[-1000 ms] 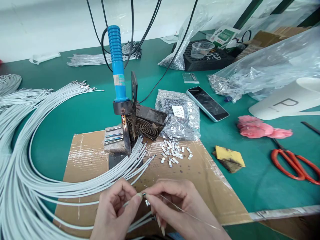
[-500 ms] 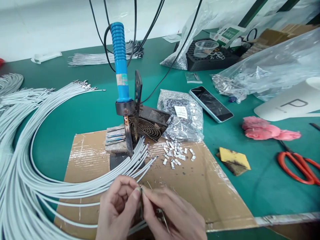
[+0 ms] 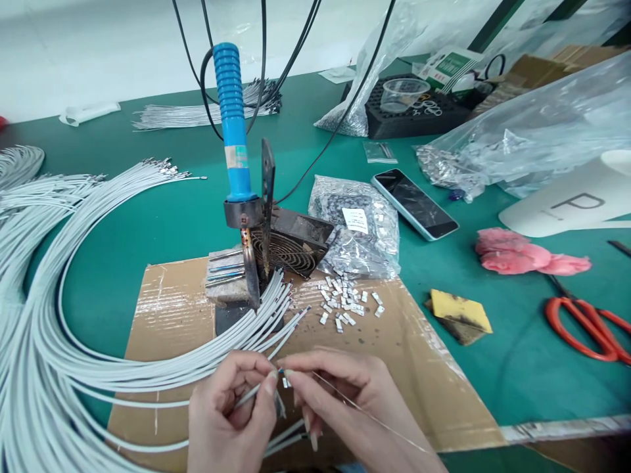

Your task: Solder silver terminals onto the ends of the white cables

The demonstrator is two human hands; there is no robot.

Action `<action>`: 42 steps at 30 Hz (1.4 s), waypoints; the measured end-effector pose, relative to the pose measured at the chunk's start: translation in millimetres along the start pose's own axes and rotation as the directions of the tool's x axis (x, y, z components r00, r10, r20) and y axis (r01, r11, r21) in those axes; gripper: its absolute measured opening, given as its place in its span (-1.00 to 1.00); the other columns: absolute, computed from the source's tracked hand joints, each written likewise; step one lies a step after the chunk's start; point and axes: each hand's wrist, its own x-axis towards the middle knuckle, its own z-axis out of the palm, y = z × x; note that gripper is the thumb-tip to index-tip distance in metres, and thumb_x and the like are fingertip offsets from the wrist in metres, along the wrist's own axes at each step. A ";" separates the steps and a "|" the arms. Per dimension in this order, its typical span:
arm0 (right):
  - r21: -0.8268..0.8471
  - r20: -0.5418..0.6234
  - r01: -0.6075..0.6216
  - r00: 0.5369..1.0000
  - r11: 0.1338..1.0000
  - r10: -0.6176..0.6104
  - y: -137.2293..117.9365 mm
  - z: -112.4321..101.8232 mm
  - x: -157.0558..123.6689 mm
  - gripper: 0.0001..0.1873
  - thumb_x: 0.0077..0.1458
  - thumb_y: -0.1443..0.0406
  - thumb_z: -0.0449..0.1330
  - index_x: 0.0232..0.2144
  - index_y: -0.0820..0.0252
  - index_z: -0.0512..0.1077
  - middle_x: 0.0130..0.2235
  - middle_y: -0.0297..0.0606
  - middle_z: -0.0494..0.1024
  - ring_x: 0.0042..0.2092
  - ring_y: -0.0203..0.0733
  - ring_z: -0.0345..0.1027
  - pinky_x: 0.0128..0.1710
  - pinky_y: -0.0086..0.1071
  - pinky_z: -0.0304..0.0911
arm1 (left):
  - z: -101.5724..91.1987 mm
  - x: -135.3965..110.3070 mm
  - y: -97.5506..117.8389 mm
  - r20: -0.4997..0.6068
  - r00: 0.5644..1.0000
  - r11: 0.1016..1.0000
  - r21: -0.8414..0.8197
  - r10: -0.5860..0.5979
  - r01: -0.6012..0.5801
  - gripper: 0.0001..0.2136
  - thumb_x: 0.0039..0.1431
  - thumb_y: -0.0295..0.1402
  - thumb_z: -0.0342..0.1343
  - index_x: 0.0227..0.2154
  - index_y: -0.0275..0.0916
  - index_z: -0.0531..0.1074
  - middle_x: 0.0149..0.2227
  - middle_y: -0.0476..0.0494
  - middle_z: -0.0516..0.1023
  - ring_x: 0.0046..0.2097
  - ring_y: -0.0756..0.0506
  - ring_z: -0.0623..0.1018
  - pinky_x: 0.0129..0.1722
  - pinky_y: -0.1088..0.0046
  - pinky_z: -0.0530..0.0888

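Observation:
My left hand [image 3: 231, 407] is closed around a white cable [image 3: 249, 394], its thumb and forefinger pinching close to the cable's end. Tiny coloured wire ends [image 3: 280, 371] show between the two hands. My right hand [image 3: 355, 401] pinches at these wire ends with thumb and forefinger, the other fingers curled below. A thin silvery wire, which looks like solder wire [image 3: 365, 411], runs across the right hand; where it is gripped is hidden. Just under the fingertips shows a small white piece [image 3: 286, 382]. Behind the hands stands a blue-handled soldering iron [image 3: 231, 118], tip down in a holder.
Many white cables [image 3: 148, 371] curve in from the left over a cardboard sheet [image 3: 394, 368]. Several small white connectors [image 3: 345, 302] lie on it. Further right are a phone [image 3: 417, 203], a yellow sponge [image 3: 461, 312], a pink cloth [image 3: 527, 253] and red-handled scissors [image 3: 582, 328].
The right hand has turned and its fingers have opened out somewhat, showing the coloured wire ends and the small white piece. The thin wire now lies across that hand. The left hand barely moved.

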 end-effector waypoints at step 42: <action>-0.170 -0.020 0.311 0.948 0.935 -0.319 4.2 -3.4 8.4 -0.86 0.13 0.30 0.39 -0.33 -0.09 0.75 -0.44 -0.34 0.56 -0.47 -0.31 0.32 -0.36 -0.44 0.36 | -3.9 3.8 1.1 0.062 0.997 0.997 -0.065 0.053 -0.049 -0.87 -0.10 -0.49 0.36 -0.61 -0.20 0.54 -0.48 -0.04 0.63 -0.51 0.03 0.56 -0.51 0.68 0.45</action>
